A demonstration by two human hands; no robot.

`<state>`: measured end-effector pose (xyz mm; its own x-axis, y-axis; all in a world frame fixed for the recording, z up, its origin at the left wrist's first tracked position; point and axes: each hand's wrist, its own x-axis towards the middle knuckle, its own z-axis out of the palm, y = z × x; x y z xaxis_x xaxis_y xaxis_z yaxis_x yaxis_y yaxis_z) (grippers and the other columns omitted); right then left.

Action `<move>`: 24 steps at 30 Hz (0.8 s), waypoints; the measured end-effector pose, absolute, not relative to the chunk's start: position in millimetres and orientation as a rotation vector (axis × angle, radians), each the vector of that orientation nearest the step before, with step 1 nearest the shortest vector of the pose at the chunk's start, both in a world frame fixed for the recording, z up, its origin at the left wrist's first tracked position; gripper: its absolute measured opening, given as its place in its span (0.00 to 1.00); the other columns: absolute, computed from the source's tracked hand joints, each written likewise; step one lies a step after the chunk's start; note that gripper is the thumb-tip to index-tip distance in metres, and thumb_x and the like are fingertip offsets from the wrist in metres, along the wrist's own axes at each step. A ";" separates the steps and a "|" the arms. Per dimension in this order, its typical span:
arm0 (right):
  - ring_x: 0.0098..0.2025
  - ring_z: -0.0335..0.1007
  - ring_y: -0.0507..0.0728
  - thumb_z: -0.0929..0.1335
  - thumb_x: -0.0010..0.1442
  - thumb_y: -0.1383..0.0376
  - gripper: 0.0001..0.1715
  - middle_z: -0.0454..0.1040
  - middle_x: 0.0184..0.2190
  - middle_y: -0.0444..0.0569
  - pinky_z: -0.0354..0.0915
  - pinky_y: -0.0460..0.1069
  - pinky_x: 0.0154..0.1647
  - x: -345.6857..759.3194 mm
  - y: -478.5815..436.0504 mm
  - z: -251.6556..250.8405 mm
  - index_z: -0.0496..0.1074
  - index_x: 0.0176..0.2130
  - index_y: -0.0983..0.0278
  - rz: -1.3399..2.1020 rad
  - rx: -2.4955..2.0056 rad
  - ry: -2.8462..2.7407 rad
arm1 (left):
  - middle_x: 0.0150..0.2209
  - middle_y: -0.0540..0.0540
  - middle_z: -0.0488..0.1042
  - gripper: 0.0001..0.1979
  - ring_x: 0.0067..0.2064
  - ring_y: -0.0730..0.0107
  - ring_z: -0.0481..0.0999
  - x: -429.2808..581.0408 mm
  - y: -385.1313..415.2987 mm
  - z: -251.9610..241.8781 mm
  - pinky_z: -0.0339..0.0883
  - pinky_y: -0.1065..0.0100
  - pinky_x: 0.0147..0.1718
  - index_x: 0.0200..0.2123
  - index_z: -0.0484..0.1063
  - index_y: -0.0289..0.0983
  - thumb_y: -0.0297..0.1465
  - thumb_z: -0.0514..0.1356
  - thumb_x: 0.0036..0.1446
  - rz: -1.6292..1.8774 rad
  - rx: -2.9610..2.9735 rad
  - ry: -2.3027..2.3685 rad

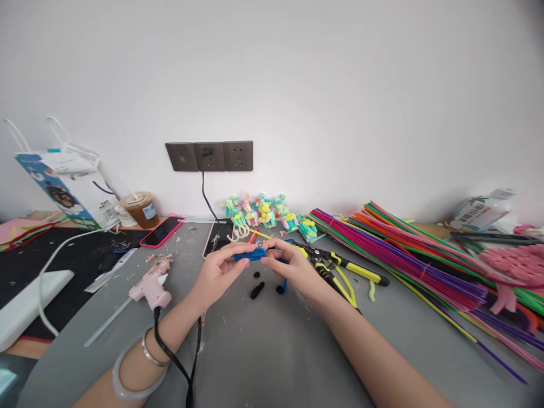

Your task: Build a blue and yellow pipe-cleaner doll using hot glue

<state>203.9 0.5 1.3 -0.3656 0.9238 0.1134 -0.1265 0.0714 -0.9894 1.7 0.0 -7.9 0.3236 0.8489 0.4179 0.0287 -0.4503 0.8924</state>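
Between left hand and right hand, blue bundle, long axis nearly crosswise, each grip clamped on an end.

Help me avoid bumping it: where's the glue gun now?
In the head view, the glue gun lies left of the left hand, with the phone beyond it.

- Nearer the person than the blue fuzzy bundle, the smooth grey tabletop leaves a hand wide passage.
- On its near side, small black fuzzy pieces interrupt that.
- Left of it, a pale pink plastic glue gun and black cable obstruct.
- Near its right, yellow-and-black metal pliers block.
- Beyond it, pastel fuzzy figures stand.
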 end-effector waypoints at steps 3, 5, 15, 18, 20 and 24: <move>0.21 0.44 0.47 0.74 0.53 0.50 0.22 0.56 0.19 0.34 0.42 0.47 0.23 204.0 0.5 1.0 0.68 0.38 0.62 1.456 -0.854 -1.445 | 0.49 0.41 0.79 0.13 0.53 0.59 0.76 2.3 -0.5 -6.8 0.78 0.66 0.44 0.48 0.80 0.40 0.30 0.62 0.61 1.243 1.753 0.790; 0.21 0.44 0.47 0.74 0.54 0.50 0.22 0.56 0.19 0.34 0.42 0.47 0.23 204.2 0.9 -0.2 0.68 0.38 0.62 1.454 -0.854 -1.447 | 0.49 0.41 0.79 0.12 0.52 0.60 0.77 2.6 -0.8 -5.8 0.78 0.66 0.43 0.48 0.80 0.40 0.29 0.62 0.61 1.252 1.761 0.789; 0.20 0.42 0.47 0.74 0.53 0.48 0.24 0.56 0.19 0.34 0.40 0.47 0.23 204.9 2.1 -2.4 0.68 0.38 0.62 1.463 -0.848 -1.444 | 0.49 0.40 0.78 0.13 0.49 0.61 0.78 1.9 -0.5 -6.5 0.79 0.65 0.41 0.48 0.80 0.39 0.31 0.62 0.62 1.229 1.741 0.781; 0.21 0.42 0.47 0.74 0.54 0.48 0.24 0.56 0.19 0.34 0.41 0.47 0.23 204.6 2.1 -2.9 0.68 0.39 0.62 1.459 -0.856 -1.447 | 0.49 0.40 0.78 0.12 0.48 0.62 0.78 2.3 -0.7 -5.9 0.79 0.65 0.41 0.47 0.80 0.39 0.31 0.62 0.61 1.230 1.740 0.786; 0.21 0.42 0.47 0.74 0.54 0.48 0.24 0.55 0.19 0.34 0.41 0.47 0.23 204.5 2.2 -3.3 0.68 0.38 0.62 1.453 -0.857 -1.452 | 0.49 0.40 0.77 0.12 0.48 0.62 0.78 2.4 -0.6 -6.1 0.79 0.65 0.41 0.47 0.80 0.39 0.32 0.62 0.61 1.226 1.740 0.789; 0.21 0.43 0.47 0.74 0.54 0.48 0.24 0.55 0.19 0.35 0.42 0.47 0.23 204.5 2.3 -3.3 0.68 0.38 0.62 1.424 -0.864 -1.467 | 0.49 0.39 0.77 0.12 0.49 0.60 0.77 2.1 0.4 -7.9 0.79 0.64 0.41 0.47 0.80 0.39 0.32 0.62 0.61 1.225 1.739 0.796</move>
